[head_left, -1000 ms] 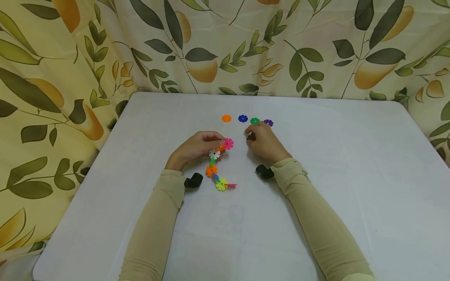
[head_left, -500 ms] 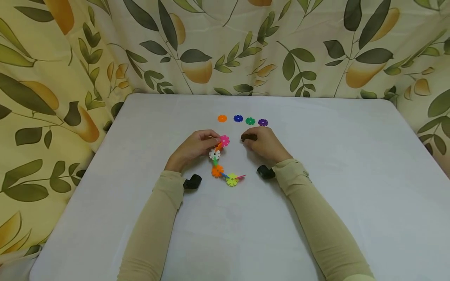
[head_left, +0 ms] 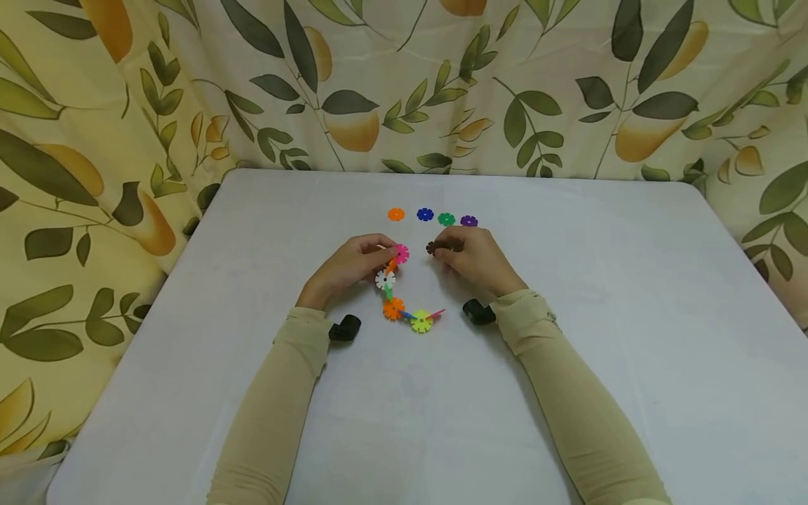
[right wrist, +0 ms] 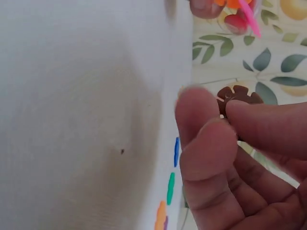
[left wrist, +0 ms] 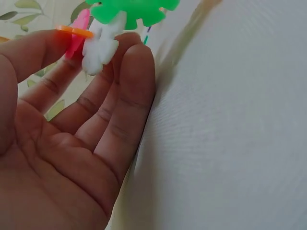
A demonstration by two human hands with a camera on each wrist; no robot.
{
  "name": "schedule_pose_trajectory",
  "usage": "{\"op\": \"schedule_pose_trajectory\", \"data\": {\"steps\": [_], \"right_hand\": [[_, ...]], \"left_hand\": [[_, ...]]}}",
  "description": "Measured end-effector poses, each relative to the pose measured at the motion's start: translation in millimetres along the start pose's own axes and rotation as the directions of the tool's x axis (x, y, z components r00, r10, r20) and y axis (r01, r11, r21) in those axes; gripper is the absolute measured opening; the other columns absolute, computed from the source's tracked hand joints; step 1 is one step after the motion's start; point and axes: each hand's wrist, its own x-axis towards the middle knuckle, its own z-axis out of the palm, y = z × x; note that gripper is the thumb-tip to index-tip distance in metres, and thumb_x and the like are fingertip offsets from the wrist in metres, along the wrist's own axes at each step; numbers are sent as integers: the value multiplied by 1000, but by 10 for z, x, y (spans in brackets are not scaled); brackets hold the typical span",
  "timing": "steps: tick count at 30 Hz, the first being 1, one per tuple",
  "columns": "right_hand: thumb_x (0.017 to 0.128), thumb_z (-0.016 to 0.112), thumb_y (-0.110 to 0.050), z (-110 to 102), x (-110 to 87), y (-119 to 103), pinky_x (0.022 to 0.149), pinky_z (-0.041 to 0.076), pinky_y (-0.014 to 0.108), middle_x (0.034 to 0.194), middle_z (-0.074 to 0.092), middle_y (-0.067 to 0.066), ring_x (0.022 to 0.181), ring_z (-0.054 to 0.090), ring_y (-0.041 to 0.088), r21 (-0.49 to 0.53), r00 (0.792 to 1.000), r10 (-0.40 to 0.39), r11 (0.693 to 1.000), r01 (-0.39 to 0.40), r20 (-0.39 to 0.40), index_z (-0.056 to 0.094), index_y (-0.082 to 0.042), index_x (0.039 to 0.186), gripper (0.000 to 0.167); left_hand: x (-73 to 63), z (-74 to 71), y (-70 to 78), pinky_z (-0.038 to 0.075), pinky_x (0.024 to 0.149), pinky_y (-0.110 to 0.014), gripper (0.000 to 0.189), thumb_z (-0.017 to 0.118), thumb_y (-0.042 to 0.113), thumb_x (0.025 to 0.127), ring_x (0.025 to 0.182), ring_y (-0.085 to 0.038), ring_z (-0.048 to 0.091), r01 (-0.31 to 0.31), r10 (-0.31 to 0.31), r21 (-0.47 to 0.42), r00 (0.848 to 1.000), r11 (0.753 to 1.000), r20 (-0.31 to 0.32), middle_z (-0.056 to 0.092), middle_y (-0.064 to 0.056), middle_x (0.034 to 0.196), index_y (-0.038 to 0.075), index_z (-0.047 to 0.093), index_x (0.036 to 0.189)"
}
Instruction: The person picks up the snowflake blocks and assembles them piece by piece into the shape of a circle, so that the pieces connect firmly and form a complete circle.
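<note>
Purple disc (head_left: 469, 221) just beyond right grip (head_left: 476, 258), beside green disc (head_left: 447, 219).

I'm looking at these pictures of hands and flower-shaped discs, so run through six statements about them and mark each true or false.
1. The left hand holds a chain of coloured discs. True.
2. The right hand pinches a brown disc. True.
3. The brown disc is joined to the chain. False: the two are apart.
4. Four loose discs lie in a row beyond the hands. True.
5. In the head view, the leftmost loose disc is purple. False: it is the orange disc.
6. Both sleeves are black. False: the sleeves are beige.
</note>
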Motion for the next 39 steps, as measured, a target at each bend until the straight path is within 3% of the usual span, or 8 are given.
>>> {"op": "schedule_pose_trajectory", "data": {"steps": [4,8,15,23,39], "right_hand": [[102,71,-3,18,-10,-57,60,53,29,100,77,12,69,65,27,38,999,-23,999,22,24,78,-2,110,10],[102,71,-3,43,-7,-108,64,56,31,107,78,13,74,67,26,44,998,-59,997,57,35,78,-2,111,11],[100,72,1,95,23,-140,74,59,33,105,78,12,82,68,25,15,993,-111,994,110,42,79,0,110,12],[97,73,6,123,29,-126,73,58,32,100,78,13,80,68,24,-3,980,-197,980,197,14,80,4,106,12],[97,73,6,176,32,-126,70,56,29,97,77,13,77,65,23,18,983,-181,983,181,16,80,2,107,12]], "left_hand": [[-2,2,1,49,69,-28,24,65,27,109,81,-21,56,-6,6,9,1000,1000,-2,62,-7,95,8,73,121],[10,-2,0,46,67,-27,22,64,24,109,79,-20,54,-26,26,8,1000,1000,3,61,-5,92,5,73,116],[32,-7,-1,47,66,-26,23,65,23,108,79,-18,53,-30,30,1,999,1000,10,61,-4,91,3,73,113],[49,-5,-5,46,66,-26,23,65,22,108,78,-18,53,-30,30,0,999,1000,19,62,-4,89,2,75,111],[46,-2,-18,45,66,-26,21,63,20,108,79,-17,53,-44,43,21,999,999,22,62,-3,90,1,74,110]]}}
